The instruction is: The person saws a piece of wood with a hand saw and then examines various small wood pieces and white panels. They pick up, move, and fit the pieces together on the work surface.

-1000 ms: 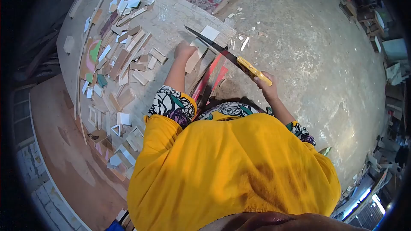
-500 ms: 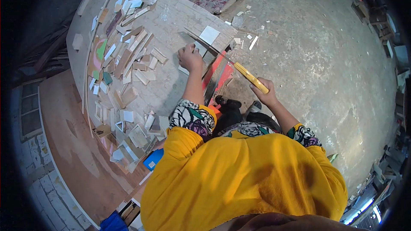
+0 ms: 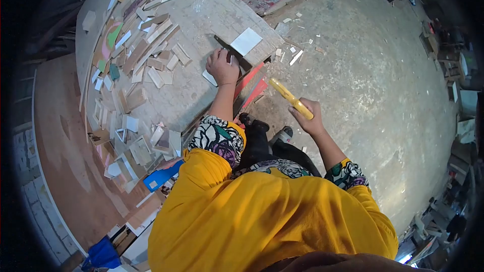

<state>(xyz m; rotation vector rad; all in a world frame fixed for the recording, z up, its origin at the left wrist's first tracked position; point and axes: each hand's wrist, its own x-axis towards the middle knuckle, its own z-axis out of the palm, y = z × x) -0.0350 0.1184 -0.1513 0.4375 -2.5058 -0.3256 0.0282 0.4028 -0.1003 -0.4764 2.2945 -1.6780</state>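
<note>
My left hand (image 3: 222, 66) presses down on a thin wood piece (image 3: 208, 77) at the near edge of the worktable (image 3: 201, 12). In my right hand (image 3: 308, 120) is the yellow handle of a hand saw (image 3: 288, 96). Its dark blade (image 3: 233, 53) runs up and left across the table edge, passing just beside my left hand. A white square board (image 3: 246, 41) lies flat on the table corner right behind the blade.
Several wood scraps and strips (image 3: 146, 60) cover the table's left part. Red boards (image 3: 253, 88) lean under the table edge. Small offcuts (image 3: 295, 56) litter the concrete floor (image 3: 368, 75). A blue object (image 3: 159, 177) lies at the lower left.
The saw has been drawn back toward me, so less blade reaches over the table. My left hand stays on the wood piece. The view has tilted down slightly.
</note>
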